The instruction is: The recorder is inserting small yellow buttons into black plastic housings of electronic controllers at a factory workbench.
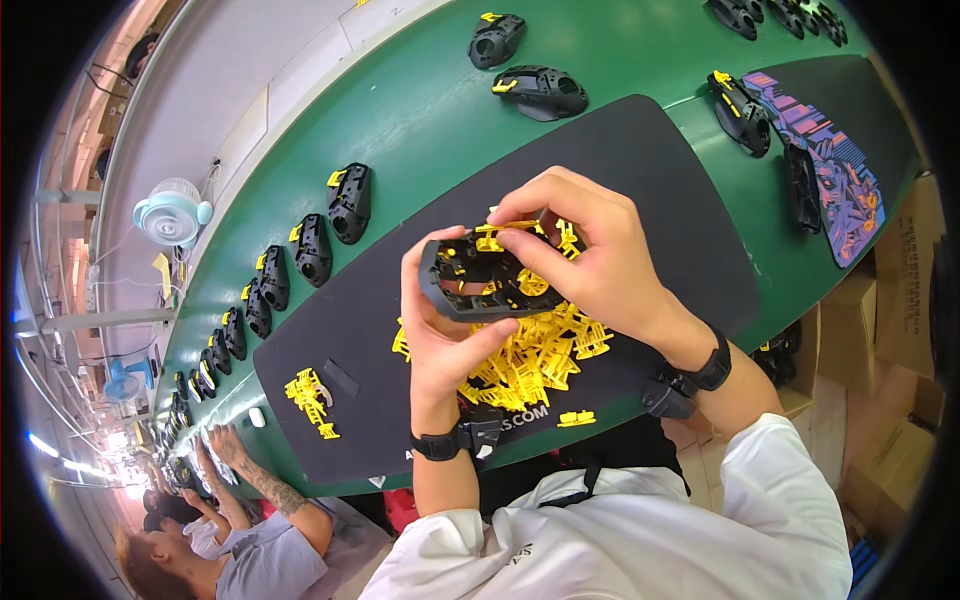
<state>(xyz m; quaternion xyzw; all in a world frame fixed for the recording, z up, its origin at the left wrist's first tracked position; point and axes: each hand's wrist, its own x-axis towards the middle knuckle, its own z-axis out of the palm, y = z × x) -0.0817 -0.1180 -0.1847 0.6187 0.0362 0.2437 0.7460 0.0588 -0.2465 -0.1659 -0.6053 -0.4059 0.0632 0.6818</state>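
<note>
My left hand (440, 350) grips a black computer-mouse shell (438, 283) from its left and near sides, its hollow inside turned up toward me. Yellow plastic parts show within the shell. At the shell's far right edge, my right hand (600, 245) pinches a thin yellow plastic clip (520, 228) between thumb and fingers; the clip touches the edge, but whether it is seated I cannot tell. Below both hands, a heap of yellow plastic clips (530, 360) lies on the dark mat (640, 150). A smaller yellow cluster (308, 398) lies left of it, beside a dark strip (342, 378).
Several black shells with yellow clips (312, 250) line the green table (420, 110) to the left. More shells (540, 92) stand at the far side. A patterned mat (840, 190) lies at right, near cardboard boxes (850, 330). A co-worker's arm (265, 480) reaches in at lower left.
</note>
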